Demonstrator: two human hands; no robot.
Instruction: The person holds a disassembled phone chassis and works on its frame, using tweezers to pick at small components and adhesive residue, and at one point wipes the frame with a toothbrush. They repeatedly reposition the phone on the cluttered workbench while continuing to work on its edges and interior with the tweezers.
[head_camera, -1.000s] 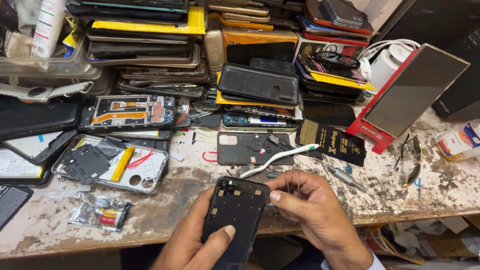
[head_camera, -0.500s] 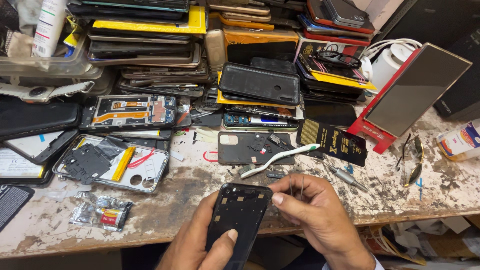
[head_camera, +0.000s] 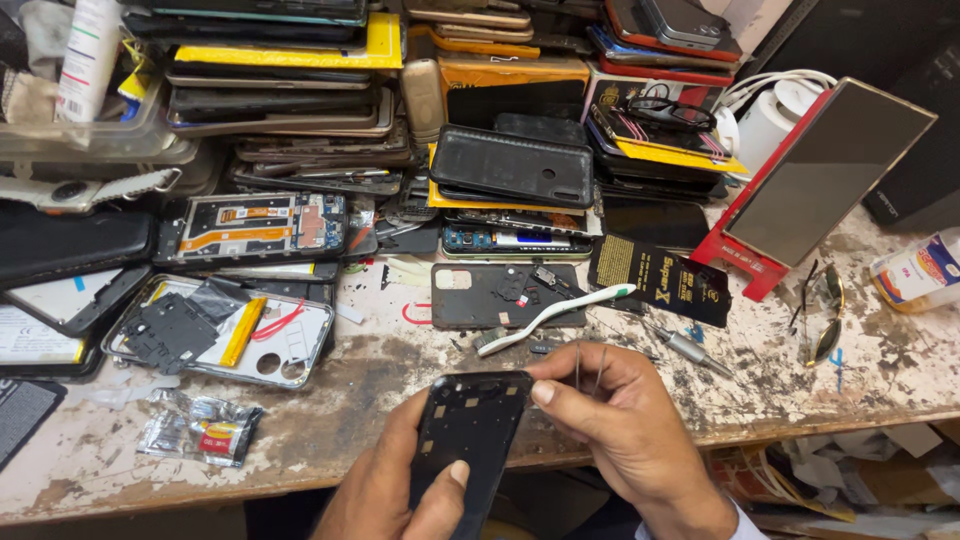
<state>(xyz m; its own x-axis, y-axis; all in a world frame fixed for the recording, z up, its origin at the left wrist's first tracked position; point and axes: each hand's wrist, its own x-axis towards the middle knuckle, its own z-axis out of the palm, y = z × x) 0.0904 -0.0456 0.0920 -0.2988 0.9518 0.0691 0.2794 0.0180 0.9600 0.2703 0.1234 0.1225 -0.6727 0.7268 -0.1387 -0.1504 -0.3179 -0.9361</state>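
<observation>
In the head view, the left hand (head_camera: 400, 480) grips a black phone frame (head_camera: 468, 435) from below at the near edge of the worn, stained surface (head_camera: 380, 370), fingers wrapped behind it and the thumb pressed on its lower front, so the hand is clamped on the frame. The frame is tilted with its top end pointing away from the person, its inner side with small cut-outs facing up. The right hand (head_camera: 625, 425) sits just to the right of it, thumb tip touching the frame's upper right corner, while its fingers are closed on thin metal tweezers (head_camera: 588, 365) whose two prongs stick upward. Just beyond the hands lies a white toothbrush (head_camera: 555, 318), resting partly over a dark phone back plate (head_camera: 490, 295). To the left lie an opened phone with a yellow strip (head_camera: 215, 335) and a small crumpled packet (head_camera: 200, 430). Stacks of phones and screens (head_camera: 300, 90) crowd the back, and a red-edged display panel (head_camera: 825, 180) leans at the right.
</observation>
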